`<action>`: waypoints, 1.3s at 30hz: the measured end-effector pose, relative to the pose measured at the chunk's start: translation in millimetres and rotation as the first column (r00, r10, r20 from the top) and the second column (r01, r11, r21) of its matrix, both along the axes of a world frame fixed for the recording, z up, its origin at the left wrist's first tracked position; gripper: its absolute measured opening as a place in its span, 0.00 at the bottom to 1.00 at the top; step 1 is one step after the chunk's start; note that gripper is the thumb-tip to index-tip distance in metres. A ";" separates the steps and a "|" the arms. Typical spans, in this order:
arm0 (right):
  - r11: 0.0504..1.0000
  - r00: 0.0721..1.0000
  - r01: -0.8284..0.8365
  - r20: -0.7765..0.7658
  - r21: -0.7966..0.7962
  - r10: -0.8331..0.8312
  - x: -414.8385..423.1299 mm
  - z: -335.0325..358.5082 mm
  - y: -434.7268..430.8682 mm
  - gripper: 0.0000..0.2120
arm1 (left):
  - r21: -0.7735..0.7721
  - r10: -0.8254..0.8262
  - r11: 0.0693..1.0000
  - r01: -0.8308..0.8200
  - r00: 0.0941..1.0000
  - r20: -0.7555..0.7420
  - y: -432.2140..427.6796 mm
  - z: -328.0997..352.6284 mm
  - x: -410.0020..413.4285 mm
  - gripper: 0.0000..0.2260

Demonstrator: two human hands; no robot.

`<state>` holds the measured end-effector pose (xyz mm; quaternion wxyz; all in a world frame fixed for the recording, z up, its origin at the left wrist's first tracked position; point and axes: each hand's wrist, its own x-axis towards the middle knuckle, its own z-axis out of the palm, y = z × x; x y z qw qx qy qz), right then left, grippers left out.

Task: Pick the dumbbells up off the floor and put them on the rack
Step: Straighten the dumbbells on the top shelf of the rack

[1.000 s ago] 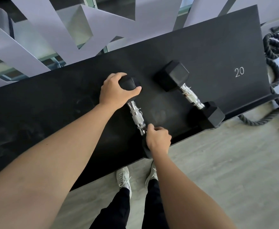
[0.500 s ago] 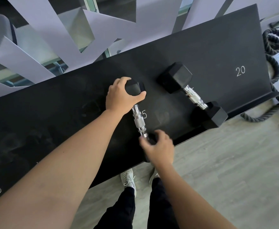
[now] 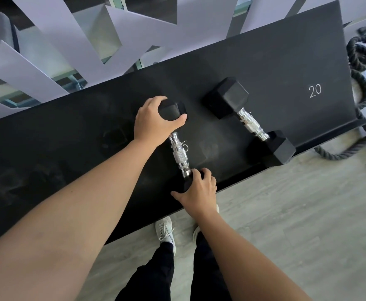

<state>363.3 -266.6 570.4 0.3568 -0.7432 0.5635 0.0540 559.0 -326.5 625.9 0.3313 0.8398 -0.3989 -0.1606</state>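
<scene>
A small dumbbell [image 3: 179, 156] with black hex heads and a chrome handle lies on the sloped black rack [image 3: 275, 61], near a painted "5". My left hand [image 3: 156, 121] is wrapped over its far head. My right hand [image 3: 199, 191] grips its near head at the rack's front lip, hiding most of that head. A larger black hex dumbbell [image 3: 251, 124] rests on the rack to the right, untouched, its lower head against the lip.
A "20" mark [image 3: 314, 90] is painted further right on the rack. A thick black rope [image 3: 364, 68] coils on the floor past the rack's right end. Pale wood-look floor [image 3: 297, 213] lies in front, with my white shoes [image 3: 165, 232] below.
My right hand let go of the small dumbbell's near head, fingers spread, then closed on it again. The left hand stayed on the far head.
</scene>
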 end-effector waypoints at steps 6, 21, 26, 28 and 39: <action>0.999 0.999 -0.032 0.005 -0.005 0.032 -4.1 -0.8 -4.8 0.42 | 0.002 -0.002 1.000 0.002 1.000 0.005 -1.3 2.5 -1.8 0.31; 0.995 0.997 -0.078 -0.033 -0.059 0.077 -10.2 5.4 -11.0 0.41 | 0.047 -0.030 0.998 0.032 0.999 -0.038 3.9 3.4 -0.3 0.32; 0.969 0.993 -0.026 0.109 -0.244 0.054 -23.0 25.6 -48.8 0.31 | -0.044 -0.091 0.994 0.102 0.973 0.211 -14.2 24.8 -6.3 0.25; 0.897 0.977 0.029 0.201 -0.441 0.067 -32.4 34.6 -76.9 0.21 | -0.159 -0.103 0.977 0.144 0.966 0.237 -32.4 34.9 -19.8 0.21; 0.935 0.989 -0.080 -0.144 -0.345 0.031 -138.0 31.3 -222.7 0.44 | 0.199 -0.274 0.939 0.281 0.960 -0.067 -132.0 23.3 -96.0 0.47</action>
